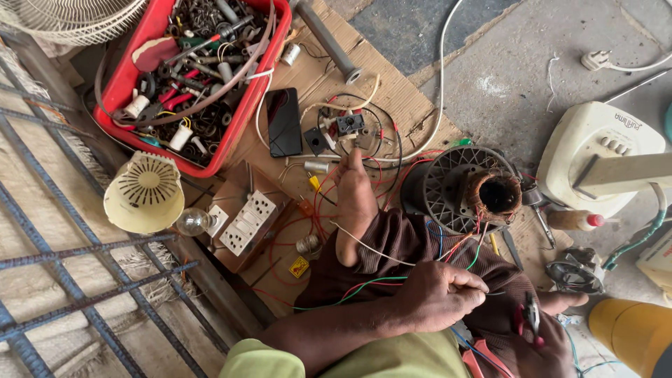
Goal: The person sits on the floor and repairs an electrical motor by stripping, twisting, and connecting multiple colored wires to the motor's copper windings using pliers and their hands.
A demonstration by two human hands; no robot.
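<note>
tray (241,115) of parts far left; phone (283,122) right of it; switch board (245,220) below; motor (469,189) right; fan base (595,150) beyond.

Red tray (124,73): glossy plastic, filled with dull metal parts. Cardboard sheet (392,91) on floor: matt brown, rough paper. Phone (283,122): glossy black glass. Pipe (329,38) far centre: dull grey metal. Motor housing (448,185): dark ribbed plastic, copper winding (493,196) matt reddish. Fan base (595,150) right: smooth cream plastic. Socket board (248,220): white plastic on bare wood. Bulb (192,222): clear shiny glass. Wires (364,283) at left hand (441,294): smooth coloured plastic insulation. Trousers (406,241): brown matt cloth. Bars (42,252) near left: rough dark metal.
</note>
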